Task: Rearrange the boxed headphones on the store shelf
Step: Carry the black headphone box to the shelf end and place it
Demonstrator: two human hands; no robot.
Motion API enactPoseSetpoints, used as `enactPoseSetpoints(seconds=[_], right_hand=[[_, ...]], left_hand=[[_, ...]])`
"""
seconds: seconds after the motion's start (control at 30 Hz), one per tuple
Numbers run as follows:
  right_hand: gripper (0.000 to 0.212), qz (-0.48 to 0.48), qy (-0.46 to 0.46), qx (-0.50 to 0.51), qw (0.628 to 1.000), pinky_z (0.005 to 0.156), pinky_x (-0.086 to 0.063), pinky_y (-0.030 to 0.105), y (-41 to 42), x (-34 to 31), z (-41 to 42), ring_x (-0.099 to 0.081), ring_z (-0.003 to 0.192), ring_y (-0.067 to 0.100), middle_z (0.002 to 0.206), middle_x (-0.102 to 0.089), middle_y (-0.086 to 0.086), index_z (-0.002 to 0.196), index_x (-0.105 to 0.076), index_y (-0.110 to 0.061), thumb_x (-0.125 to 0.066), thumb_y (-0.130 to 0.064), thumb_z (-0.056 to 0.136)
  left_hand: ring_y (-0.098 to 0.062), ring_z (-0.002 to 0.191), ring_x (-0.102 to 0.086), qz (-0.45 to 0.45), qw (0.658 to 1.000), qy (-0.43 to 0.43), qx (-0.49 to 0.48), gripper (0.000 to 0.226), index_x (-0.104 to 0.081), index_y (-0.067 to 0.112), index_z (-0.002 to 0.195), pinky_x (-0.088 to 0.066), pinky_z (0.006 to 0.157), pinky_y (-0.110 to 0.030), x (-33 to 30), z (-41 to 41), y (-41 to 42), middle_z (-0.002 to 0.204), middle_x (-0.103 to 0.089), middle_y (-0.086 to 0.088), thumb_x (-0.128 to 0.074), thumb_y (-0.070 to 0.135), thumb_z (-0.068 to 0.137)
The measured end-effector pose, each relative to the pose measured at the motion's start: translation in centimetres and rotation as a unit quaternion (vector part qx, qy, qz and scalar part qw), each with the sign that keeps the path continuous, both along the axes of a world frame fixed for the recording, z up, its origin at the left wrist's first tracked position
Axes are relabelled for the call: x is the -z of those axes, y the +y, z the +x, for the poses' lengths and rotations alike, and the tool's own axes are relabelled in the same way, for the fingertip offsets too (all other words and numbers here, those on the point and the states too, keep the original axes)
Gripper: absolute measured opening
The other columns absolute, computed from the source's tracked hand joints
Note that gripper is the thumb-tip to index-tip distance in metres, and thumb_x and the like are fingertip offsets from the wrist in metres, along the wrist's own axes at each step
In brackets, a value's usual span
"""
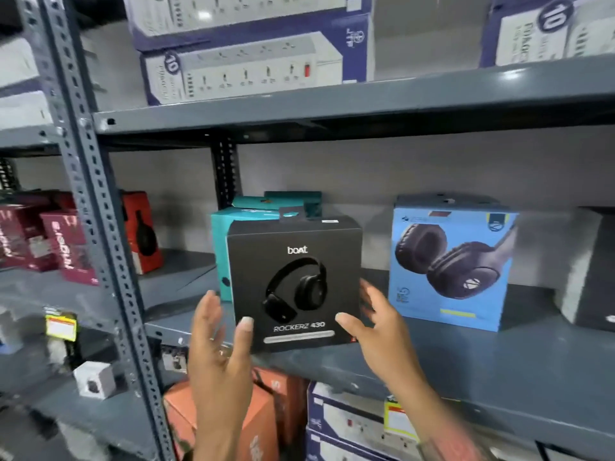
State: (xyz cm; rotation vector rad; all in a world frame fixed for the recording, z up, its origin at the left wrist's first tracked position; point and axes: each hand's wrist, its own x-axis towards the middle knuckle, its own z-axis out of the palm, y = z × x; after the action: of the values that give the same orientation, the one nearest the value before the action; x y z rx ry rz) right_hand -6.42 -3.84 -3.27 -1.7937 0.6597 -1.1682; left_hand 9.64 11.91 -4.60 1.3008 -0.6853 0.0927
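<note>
A black boAt Rockerz 430 headphone box [294, 281] stands upright near the front edge of the grey middle shelf [466, 357]. My left hand [219, 347] is at its lower left corner, fingers spread. Its thumb lies over the box front and a small gap shows beside the box's side. My right hand [376, 324] is at the lower right corner, fingers apart and blurred, thumb over the front. Neither hand clasps the box. Teal boxes [223, 251] stand right behind it. A blue headphone box [449, 264] stands to the right.
A slotted grey upright post [100, 207] rises on the left. Red and maroon boxes [66, 241] fill the left bay. White power-strip boxes [246, 68] sit on the shelf above. Orange and white boxes [266, 420] sit below. A dark box [589, 271] is at far right.
</note>
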Motion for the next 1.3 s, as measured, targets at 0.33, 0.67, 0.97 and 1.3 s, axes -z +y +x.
enactPoseSetpoints(seconds=[0.33, 0.67, 0.97, 1.3], right_hand=[[0.049, 0.038, -0.074, 0.127, 0.988, 0.087, -0.049, 0.010, 4.7, -1.6, -2.8, -0.059, 0.087, -0.033, 0.095, -0.067, -0.043, 0.126, -0.070, -0.037, -0.084, -0.016, 0.084], [0.053, 0.001, -0.159, 0.244, 0.957, 0.069, -0.046, -0.006, 12.9, -4.5, -12.7, -0.070, 0.086, -0.021, 0.075, -0.071, -0.043, 0.093, -0.078, -0.057, -0.093, -0.014, 0.066], [0.058, -0.027, -0.158, 0.306, 0.938, 0.077, -0.057, 0.008, 11.2, -3.3, -19.6, -0.075, 0.099, -0.008, 0.102, -0.082, -0.019, 0.107, -0.080, -0.050, -0.091, -0.007, 0.070], [0.049, 0.012, -0.134, 0.422, 0.896, 0.082, -0.061, 0.021, 0.9, -2.6, -37.1, -0.077, 0.103, 0.005, 0.099, -0.082, -0.013, 0.096, -0.076, -0.048, -0.082, 0.000, 0.084]], left_hand=[[0.001, 0.125, -0.073, -0.028, 0.996, 0.054, 0.066, 0.045, -0.071, 0.031, 0.140, -0.056, 0.101, -0.011, -1.3, -0.8, 1.2, 0.126, -0.080, 0.024, -0.069, 0.009, 0.101], [0.019, 0.100, -0.073, -0.095, 0.986, 0.012, 0.138, 0.039, -0.077, 0.035, 0.119, -0.056, 0.082, -0.002, -5.6, -8.7, 4.1, 0.099, -0.080, 0.039, -0.070, 0.022, 0.083], [0.020, 0.108, -0.070, -0.048, 0.974, 0.022, 0.222, 0.045, -0.078, 0.059, 0.111, -0.050, 0.095, 0.000, -5.6, -14.2, 0.1, 0.106, -0.082, 0.032, -0.075, 0.020, 0.087], [0.018, 0.138, -0.054, 0.070, 0.892, -0.054, 0.444, 0.075, -0.053, 0.059, 0.135, -0.039, 0.128, -0.028, -3.4, -30.3, -15.4, 0.133, -0.061, 0.053, -0.064, -0.006, 0.100]])
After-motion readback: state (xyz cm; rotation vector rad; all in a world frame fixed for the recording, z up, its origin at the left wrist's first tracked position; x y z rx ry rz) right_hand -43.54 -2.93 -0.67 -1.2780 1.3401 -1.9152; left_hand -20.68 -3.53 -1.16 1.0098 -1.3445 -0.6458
